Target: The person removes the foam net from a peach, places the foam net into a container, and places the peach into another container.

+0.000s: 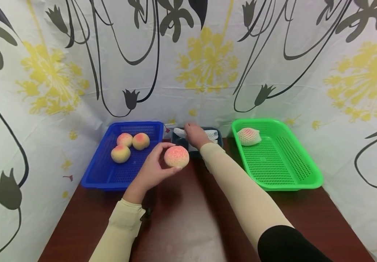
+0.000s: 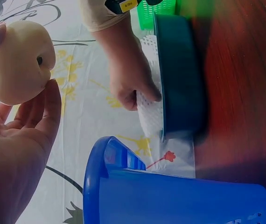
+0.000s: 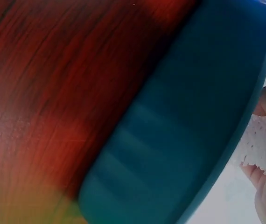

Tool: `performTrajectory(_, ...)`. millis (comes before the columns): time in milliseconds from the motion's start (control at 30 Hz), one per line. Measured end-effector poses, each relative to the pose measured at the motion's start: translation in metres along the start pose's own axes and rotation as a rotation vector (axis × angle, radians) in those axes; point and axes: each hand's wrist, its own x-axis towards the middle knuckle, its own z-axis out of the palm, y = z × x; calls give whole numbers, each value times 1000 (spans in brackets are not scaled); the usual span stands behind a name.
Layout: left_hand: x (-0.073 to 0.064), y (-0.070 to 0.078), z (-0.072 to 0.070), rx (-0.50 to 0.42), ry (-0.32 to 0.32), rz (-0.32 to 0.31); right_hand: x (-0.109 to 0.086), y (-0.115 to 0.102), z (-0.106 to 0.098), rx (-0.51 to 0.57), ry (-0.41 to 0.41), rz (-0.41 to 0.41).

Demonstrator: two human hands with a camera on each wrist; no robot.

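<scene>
My left hand (image 1: 149, 169) holds a pink and cream peach (image 1: 176, 157) between thumb and fingers, above the table's middle. In the left wrist view, the underside of this peach (image 2: 21, 63) shows a small dark hole. My right hand (image 1: 196, 135) reaches over a dark teal bin (image 2: 182, 79) at the back. Its thumb and fingers pinch a white foam net sleeve (image 2: 149, 114) by the bin's rim. More white foam nets (image 1: 212, 134) lie in the bin, partly covered by the hand. The right wrist view shows mostly the bin's side (image 3: 170, 116), with that hand at the right edge.
On the left, a blue basket (image 1: 109, 178) holds three peaches (image 1: 121, 153). A green basket (image 1: 293, 160) stands on the right, with one peach in a foam net (image 1: 249, 137) at its back left. A patterned cloth (image 1: 208, 72) hangs behind the brown table (image 1: 178, 225).
</scene>
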Motion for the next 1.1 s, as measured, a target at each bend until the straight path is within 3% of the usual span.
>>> performTrajectory(367, 0, -1, 2, 20, -6, -11, -1, 2, 8, 86, -184, 19)
performTrajectory(567, 0, -3, 1, 11, -2, -5, -2, 3, 0, 118, -282, -32)
performTrajectory(733, -2, -5, -1, 6, -7, -18, -1, 2, 4, 83, -302, -57)
performTrajectory(1100, -2, -5, -3, 28, -16, -29, 1, -4, 9, 58, -304, -7)
